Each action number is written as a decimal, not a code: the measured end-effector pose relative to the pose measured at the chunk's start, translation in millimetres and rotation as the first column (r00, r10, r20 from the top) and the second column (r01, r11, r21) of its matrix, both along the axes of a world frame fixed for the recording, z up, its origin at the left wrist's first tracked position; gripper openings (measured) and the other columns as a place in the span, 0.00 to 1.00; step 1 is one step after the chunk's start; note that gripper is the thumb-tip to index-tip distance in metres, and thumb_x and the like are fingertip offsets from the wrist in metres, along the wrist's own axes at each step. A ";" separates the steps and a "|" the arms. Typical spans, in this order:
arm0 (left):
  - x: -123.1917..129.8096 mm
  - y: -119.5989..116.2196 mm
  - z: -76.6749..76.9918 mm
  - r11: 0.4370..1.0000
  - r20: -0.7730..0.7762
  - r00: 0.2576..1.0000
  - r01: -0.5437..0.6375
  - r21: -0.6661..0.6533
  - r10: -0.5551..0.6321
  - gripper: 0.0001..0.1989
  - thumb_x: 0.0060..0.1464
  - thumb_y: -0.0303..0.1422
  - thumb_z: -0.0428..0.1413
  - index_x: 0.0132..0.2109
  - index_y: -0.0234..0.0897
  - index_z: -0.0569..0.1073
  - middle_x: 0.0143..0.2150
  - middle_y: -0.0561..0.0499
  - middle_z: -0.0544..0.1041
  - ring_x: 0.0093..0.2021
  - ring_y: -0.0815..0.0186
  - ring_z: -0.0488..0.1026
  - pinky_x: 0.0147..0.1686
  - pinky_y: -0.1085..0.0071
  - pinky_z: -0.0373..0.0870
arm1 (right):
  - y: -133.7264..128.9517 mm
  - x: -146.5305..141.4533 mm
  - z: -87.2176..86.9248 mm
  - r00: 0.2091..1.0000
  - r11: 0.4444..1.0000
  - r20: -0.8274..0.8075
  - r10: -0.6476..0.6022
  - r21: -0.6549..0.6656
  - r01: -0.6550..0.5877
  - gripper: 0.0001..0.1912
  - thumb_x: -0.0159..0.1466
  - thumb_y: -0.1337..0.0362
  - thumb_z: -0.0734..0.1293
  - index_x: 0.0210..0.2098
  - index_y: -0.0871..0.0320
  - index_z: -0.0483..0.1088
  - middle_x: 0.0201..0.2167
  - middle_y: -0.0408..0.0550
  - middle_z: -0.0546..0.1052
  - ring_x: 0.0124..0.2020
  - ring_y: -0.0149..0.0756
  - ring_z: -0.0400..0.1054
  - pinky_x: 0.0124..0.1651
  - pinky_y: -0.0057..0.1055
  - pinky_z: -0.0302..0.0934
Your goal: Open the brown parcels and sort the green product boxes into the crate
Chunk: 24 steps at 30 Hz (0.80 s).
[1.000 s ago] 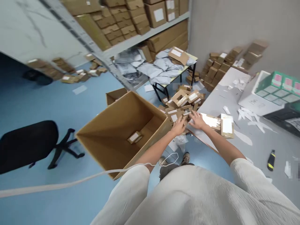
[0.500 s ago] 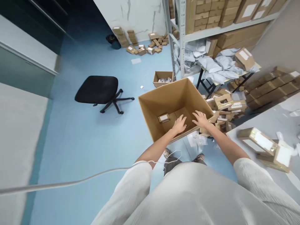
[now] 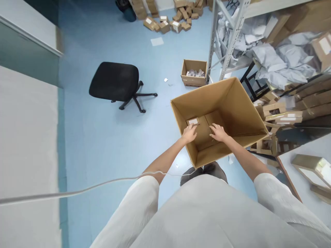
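1. Head view: left hand (image 3: 189, 133) partly spread, fingertips at near edge of small labelled box (image 3: 192, 121); contact can't be told.
2. Right hand (image 3: 218, 133) loosely curved, holding nothing visible, over the carton's bottom.
3. Small box lies inside large carton (image 3: 243, 106), on its bottom, toward the left wall.
4. Step in hand, my reading: reaching in at the box. Next move would call for fingers around its sides, right hand brought across if two are needed.
5. Beyond: smaller carton (image 3: 194, 81) on the floor, clear-wrapped items (image 3: 196, 73) inside.
6. Right: bench (image 3: 317, 148) carrying taped box (image 3: 311, 168).
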State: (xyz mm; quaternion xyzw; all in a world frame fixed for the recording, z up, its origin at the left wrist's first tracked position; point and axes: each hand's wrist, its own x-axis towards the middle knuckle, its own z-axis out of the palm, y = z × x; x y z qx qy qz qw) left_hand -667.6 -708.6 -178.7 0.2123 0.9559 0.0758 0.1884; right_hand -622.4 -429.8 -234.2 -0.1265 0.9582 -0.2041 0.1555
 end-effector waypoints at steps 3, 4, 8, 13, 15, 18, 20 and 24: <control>-9.4 -14.6 8.7 1.000 -0.031 1.000 -0.006 -0.005 0.006 0.28 0.68 0.33 0.54 0.74 0.42 0.67 0.80 0.40 0.59 0.77 0.46 0.61 0.74 0.45 0.62 | -8.9 -19.3 -14.0 0.998 0.999 0.032 0.047 0.009 -0.047 0.38 0.75 0.50 0.65 0.80 0.56 0.58 0.81 0.65 0.55 0.78 0.60 0.50 0.74 0.55 0.51; -11.8 -17.7 12.3 1.000 -0.040 0.999 -0.007 -0.010 0.006 0.27 0.68 0.32 0.53 0.73 0.42 0.68 0.79 0.40 0.61 0.77 0.46 0.61 0.74 0.45 0.62 | -12.5 -25.0 -19.8 0.997 0.998 0.044 0.068 0.010 -0.068 0.38 0.75 0.50 0.65 0.80 0.55 0.58 0.81 0.65 0.55 0.78 0.60 0.51 0.74 0.54 0.51; -21.5 -19.1 22.0 0.997 -0.074 0.995 0.070 -0.045 -0.073 0.25 0.67 0.29 0.51 0.68 0.42 0.73 0.73 0.39 0.70 0.74 0.47 0.64 0.75 0.44 0.59 | -29.8 -38.6 -47.9 0.989 0.993 0.089 0.120 0.010 -0.122 0.38 0.74 0.50 0.66 0.79 0.55 0.59 0.81 0.65 0.55 0.78 0.60 0.52 0.74 0.54 0.51; -41.2 -21.0 6.5 0.980 -0.083 0.977 0.194 -0.035 -0.196 0.26 0.66 0.28 0.52 0.69 0.41 0.72 0.65 0.37 0.76 0.70 0.46 0.68 0.77 0.41 0.51 | -50.9 -44.7 -91.8 0.981 0.990 0.136 0.137 0.018 -0.140 0.38 0.73 0.52 0.67 0.78 0.57 0.59 0.80 0.67 0.56 0.77 0.60 0.53 0.73 0.54 0.51; -54.0 -22.5 -7.4 0.982 -0.033 0.982 0.185 -0.038 -0.186 0.26 0.67 0.29 0.53 0.70 0.40 0.72 0.65 0.36 0.75 0.71 0.43 0.67 0.77 0.40 0.48 | -58.8 -48.5 -109.6 0.973 0.987 0.174 0.149 0.025 -0.156 0.38 0.73 0.53 0.67 0.78 0.57 0.59 0.80 0.66 0.56 0.76 0.61 0.54 0.73 0.55 0.51; -79.9 -12.3 -31.7 0.989 0.128 0.984 0.132 -0.071 -0.123 0.24 0.66 0.30 0.57 0.67 0.40 0.75 0.64 0.36 0.76 0.71 0.40 0.66 0.75 0.38 0.47 | -71.5 -54.5 -132.5 0.961 0.986 0.233 0.150 0.042 -0.164 0.39 0.71 0.54 0.67 0.78 0.58 0.58 0.80 0.67 0.55 0.75 0.62 0.54 0.73 0.56 0.51; -98.0 4.7 -49.4 0.987 0.217 0.971 0.126 -0.104 -0.101 0.22 0.65 0.29 0.59 0.65 0.40 0.76 0.63 0.37 0.77 0.71 0.40 0.67 0.74 0.40 0.49 | -80.1 -56.8 -144.7 0.955 0.987 0.267 0.126 0.060 -0.147 0.40 0.71 0.53 0.67 0.78 0.58 0.58 0.79 0.68 0.56 0.75 0.64 0.54 0.73 0.57 0.50; -116.9 42.1 -87.4 0.978 0.273 0.958 0.138 -0.155 -0.092 0.26 0.62 0.29 0.64 0.66 0.38 0.76 0.67 0.36 0.74 0.71 0.42 0.67 0.74 0.46 0.55 | -92.6 -56.7 -162.8 0.955 0.989 0.287 0.078 0.100 -0.111 0.38 0.71 0.54 0.69 0.76 0.59 0.60 0.78 0.68 0.58 0.74 0.64 0.55 0.72 0.56 0.52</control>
